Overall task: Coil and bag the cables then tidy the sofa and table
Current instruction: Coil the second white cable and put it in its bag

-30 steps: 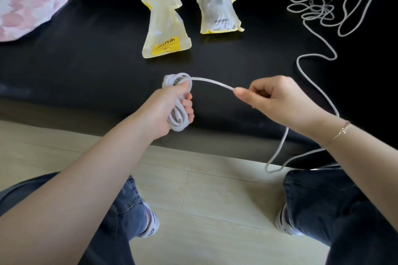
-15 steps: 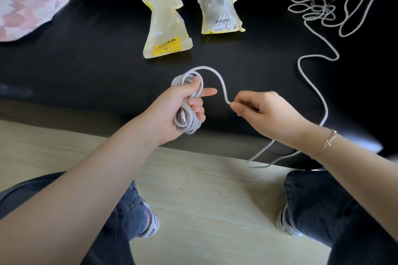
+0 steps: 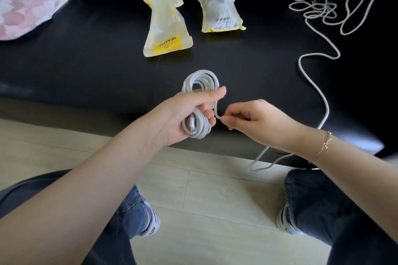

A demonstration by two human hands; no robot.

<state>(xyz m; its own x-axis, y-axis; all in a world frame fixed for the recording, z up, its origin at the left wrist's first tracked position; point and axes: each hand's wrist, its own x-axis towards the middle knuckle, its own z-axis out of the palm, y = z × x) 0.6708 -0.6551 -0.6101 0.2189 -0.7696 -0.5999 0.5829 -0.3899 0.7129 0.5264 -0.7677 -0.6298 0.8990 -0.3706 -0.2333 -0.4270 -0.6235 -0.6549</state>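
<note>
Over the front edge of the black leather sofa [image 3: 90, 66], the left hand [image 3: 185, 116] grips a coiled bundle of white cable [image 3: 199, 105], thumb laid across the loops and fingers curled round them. Just beside it, the right hand [image 3: 258, 122] pinches the loose cable strand [image 3: 216, 112] between thumb and forefinger where it leaves the coil. The uncoiled white cable [image 3: 316, 79] trails back across the sofa seat to a tangle at its far right. Two translucent yellow plastic bags [image 3: 167, 28] lie on the seat beyond the coil, and a pink patterned cushion [image 3: 28, 0] sits at the sofa's far left.
</note>
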